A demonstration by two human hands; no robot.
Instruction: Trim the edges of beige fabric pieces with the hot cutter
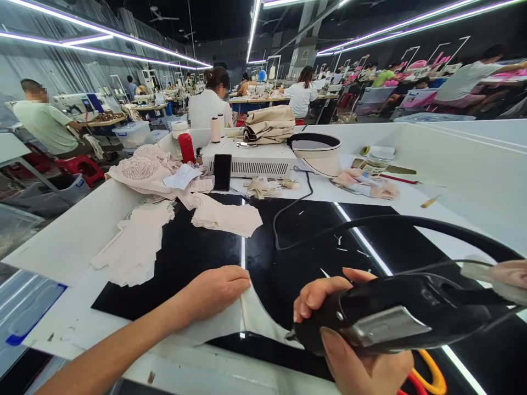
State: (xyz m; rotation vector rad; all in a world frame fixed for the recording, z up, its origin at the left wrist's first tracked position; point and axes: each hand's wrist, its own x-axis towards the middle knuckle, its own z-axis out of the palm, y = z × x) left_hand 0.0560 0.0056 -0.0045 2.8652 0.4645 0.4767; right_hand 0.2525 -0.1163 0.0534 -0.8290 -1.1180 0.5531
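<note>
My left hand (pixel 220 291) is closed on the upper corner of a pale fabric piece (pixel 261 318), which lies on the glossy black board (pixel 201 263). My right hand (pixel 354 356) is wrapped round a black handheld tool (pixel 395 312) with a silver plate on its side. The tool's small metal tip is at the lower right edge of the fabric. A black hose and a thin cable run from the back of the tool toward the right. Under the right hand, the orange and red handles of scissors (pixel 434 378) show in part.
Beige fabric stacks (pixel 138 241) and lace pieces (pixel 142 164) lie at the left. Farther back are a white box (pixel 251 159), a phone (pixel 223 172), a round container (pixel 317 153) and a red bottle (pixel 186 148). White walls (pixel 486 159) border the table. People sit at sewing machines beyond.
</note>
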